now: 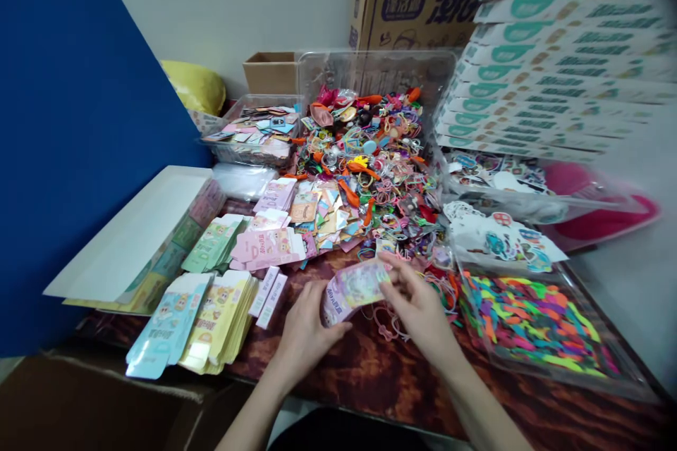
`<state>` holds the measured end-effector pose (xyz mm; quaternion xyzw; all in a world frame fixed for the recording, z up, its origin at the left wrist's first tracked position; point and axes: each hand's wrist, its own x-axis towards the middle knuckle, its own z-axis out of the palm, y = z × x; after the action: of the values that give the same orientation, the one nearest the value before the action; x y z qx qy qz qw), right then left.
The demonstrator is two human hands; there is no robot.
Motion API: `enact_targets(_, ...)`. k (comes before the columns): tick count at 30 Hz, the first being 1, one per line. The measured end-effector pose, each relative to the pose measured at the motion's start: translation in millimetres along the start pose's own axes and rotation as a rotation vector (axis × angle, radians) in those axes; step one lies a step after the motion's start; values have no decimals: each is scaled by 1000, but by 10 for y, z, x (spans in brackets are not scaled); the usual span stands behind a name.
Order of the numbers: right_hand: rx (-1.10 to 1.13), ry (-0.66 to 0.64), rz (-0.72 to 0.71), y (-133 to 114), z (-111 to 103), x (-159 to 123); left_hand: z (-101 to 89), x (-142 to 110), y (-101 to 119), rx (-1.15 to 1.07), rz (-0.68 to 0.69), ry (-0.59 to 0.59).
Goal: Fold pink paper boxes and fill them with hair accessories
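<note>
Both of my hands hold a small purple printed paper box (353,290) just above the dark wooden table (370,373). My left hand (307,328) grips its lower left end, fingers curled round it. My right hand (420,303) pinches its upper right end with thumb and fingers. Pink hair ties (388,324) lie on the table right below the box. Behind it spreads a big heap of colourful hair ties and small trinkets (375,155).
Stacks of flat folded boxes, blue (166,328), yellow (219,317), green (211,243) and pink (267,246), lie at the left. A clear tray of bright paper shapes (534,324) sits at the right, stickers (502,236) behind it. A blue board (68,120) stands on the left; stacked cartons (555,63) rise at the far right.
</note>
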<state>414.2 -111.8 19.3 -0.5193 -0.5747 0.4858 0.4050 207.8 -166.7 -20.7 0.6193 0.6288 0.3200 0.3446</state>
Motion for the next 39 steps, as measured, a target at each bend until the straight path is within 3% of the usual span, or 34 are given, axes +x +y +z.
enact_targets(6, -88, -146, -4, 129, -103, -284, 25, -103, 154, 168, 70, -124)
enact_targets(11, -131, -306, 7, 93, -149, -310, 94, -156, 228, 120, 113, -196)
enact_targets(14, -309, -122, -46, 130, -271, -94, 118, -130, 240, 42, 99, -184)
enact_targets(17, -749, 149, -167, 217, -356, 245, 135, -90, 228, 0, 73, -157)
enact_targets(21, -999, 154, -208, 316, -355, 522, 121, -70, 170, -25, 61, -121)
enact_targets(23, -825, 144, -209, 326, -412, 535, 84, -78, 123, -22, 50, -85)
enact_targets(25, -448, 132, -157, 304, -532, 498, 37, -86, 74, -18, 36, -49)
enact_targets(28, 89, 69, -3, 240, -724, 405, -10, -82, 22, -20, 29, -37)
enact_targets(31, 367, -30, 203, 218, -791, 316, -19, -70, 4, -25, 25, -42)
enact_targets(34, 398, 35, 272, 280, -772, 272, -31, -79, -8, -30, 28, -45)
enact_targets(37, 231, 206, 176, 353, -771, 265, -60, -110, -39, -21, 15, -43)
enact_targets(39, 143, 240, 121, 363, -781, 256, -74, -130, -61, -13, -6, -40)
